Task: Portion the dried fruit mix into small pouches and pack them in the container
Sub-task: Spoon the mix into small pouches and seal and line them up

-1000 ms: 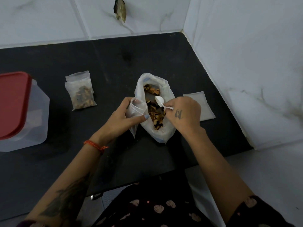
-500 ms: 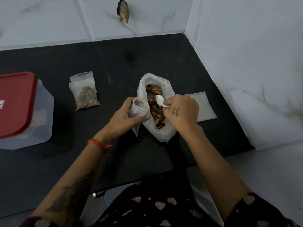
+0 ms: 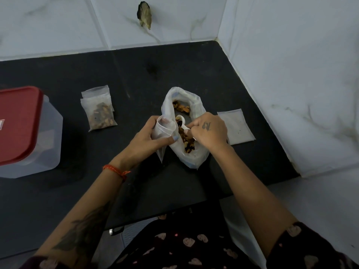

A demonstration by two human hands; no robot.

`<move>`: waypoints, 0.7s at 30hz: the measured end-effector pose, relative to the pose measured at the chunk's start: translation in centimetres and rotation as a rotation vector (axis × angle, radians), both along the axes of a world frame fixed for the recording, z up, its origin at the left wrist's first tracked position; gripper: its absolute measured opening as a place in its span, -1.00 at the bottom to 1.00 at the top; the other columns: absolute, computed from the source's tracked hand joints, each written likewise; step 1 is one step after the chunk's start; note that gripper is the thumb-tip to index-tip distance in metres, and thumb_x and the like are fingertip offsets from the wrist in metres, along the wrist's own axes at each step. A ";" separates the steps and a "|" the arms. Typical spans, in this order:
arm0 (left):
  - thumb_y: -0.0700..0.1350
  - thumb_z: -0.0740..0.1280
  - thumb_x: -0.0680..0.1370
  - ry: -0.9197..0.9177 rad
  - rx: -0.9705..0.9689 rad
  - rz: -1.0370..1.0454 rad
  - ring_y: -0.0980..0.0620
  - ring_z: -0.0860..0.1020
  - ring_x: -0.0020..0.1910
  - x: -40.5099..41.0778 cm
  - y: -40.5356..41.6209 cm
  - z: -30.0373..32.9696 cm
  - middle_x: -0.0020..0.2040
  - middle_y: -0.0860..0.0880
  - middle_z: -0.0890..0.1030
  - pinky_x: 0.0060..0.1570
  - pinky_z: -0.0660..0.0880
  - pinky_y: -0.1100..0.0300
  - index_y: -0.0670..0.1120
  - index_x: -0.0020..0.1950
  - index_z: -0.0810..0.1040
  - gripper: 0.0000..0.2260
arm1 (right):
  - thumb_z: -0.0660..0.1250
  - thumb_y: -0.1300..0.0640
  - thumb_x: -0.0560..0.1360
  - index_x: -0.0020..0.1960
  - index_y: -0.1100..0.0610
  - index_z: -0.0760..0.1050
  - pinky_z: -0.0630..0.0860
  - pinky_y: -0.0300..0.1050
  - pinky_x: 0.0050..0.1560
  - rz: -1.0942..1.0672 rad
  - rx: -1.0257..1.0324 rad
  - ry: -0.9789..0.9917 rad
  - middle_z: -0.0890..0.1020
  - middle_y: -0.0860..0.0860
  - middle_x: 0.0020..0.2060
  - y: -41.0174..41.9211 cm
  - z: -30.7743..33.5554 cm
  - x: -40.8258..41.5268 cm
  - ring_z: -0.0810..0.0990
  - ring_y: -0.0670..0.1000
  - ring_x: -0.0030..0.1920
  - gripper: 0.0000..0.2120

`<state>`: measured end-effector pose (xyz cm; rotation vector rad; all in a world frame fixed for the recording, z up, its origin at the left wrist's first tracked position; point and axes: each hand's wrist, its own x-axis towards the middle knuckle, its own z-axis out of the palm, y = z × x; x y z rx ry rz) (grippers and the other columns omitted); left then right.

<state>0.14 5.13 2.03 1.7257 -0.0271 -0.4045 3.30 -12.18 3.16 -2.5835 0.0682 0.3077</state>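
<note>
Head view: on the black countertop [image 3: 136, 74], an open plastic bag [image 3: 194, 156] of dried fruit mix [image 3: 187, 141] lies at the centre. A small empty pouch [image 3: 162, 131] is gripped by the left hand [image 3: 149, 140], fingers and thumb curled round it so that its mouth is held open just beside the bag's rim, at nine o'clock from the mix. A white plastic spoon [image 3: 183, 126] is pinched by the right hand [image 3: 208, 131], its bowl lowered into the mix inside the bag; whether it is loaded cannot be told. At three o'clock from the bag, an empty pouch [image 3: 236, 126] lies flat, just beside the right hand. At nine o'clock, well apart from the bag, a filled pouch [image 3: 100, 115] rests on at least one other pouch. Further out at nine o'clock, at the frame's edge, a translucent container [image 3: 52, 133] is seen with its red lid [image 3: 17, 123] on.

The step in hand is judged to be scooping: a portion is being taken for the held pouch. The task appears to be in its early part, since a pouch is still to be filled and none is packed that can be seen. For the next move, the spoon should be lifted level, carried the short way towards nine o'clock and tipped into the open mouth, which must be kept wide and steady so that nothing is spilled.
</note>
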 end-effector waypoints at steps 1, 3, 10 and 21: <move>-0.10 0.42 0.44 0.001 -0.002 -0.005 0.16 0.48 0.15 0.0 -0.1 0.1 0.18 0.12 0.47 0.01 0.46 0.28 0.24 0.14 0.30 -0.58 | 0.37 0.02 0.47 -0.02 -0.03 0.66 0.50 -0.20 -0.21 -0.010 0.021 0.023 0.68 -0.05 -0.17 0.0 -0.2 0.2 0.54 -0.10 -0.22 -0.86; -0.07 0.42 0.41 0.008 -0.004 -0.013 0.15 0.49 0.16 0.1 -0.2 0.2 0.19 0.10 0.47 0.05 0.47 0.24 0.23 0.15 0.31 -0.57 | 0.37 0.02 0.47 -0.04 -0.03 0.67 0.54 -0.14 -0.15 -0.030 0.055 0.074 0.68 -0.04 -0.18 -0.1 -0.4 0.7 0.59 -0.07 -0.18 -0.87; -0.07 0.42 0.40 0.014 -0.031 0.024 0.13 0.49 0.16 -0.3 0.1 0.0 0.18 0.11 0.48 0.05 0.48 0.22 0.25 0.13 0.32 -0.57 | 0.29 0.00 0.50 -0.03 0.00 0.65 0.44 -0.21 -0.30 -0.028 -0.171 -0.029 0.63 -0.04 -0.24 -0.5 -0.4 0.9 0.52 -0.08 -0.27 -0.82; -0.15 0.37 0.48 0.033 -0.059 0.027 0.18 0.49 0.12 -0.4 -0.2 0.4 0.18 0.11 0.48 -0.04 0.45 0.31 0.23 0.15 0.31 -0.60 | 0.36 0.06 0.45 -0.04 0.06 0.67 0.53 -0.16 -0.18 -0.039 0.017 0.124 0.68 0.00 -0.19 -0.2 -0.1 1.3 0.60 -0.05 -0.21 -0.84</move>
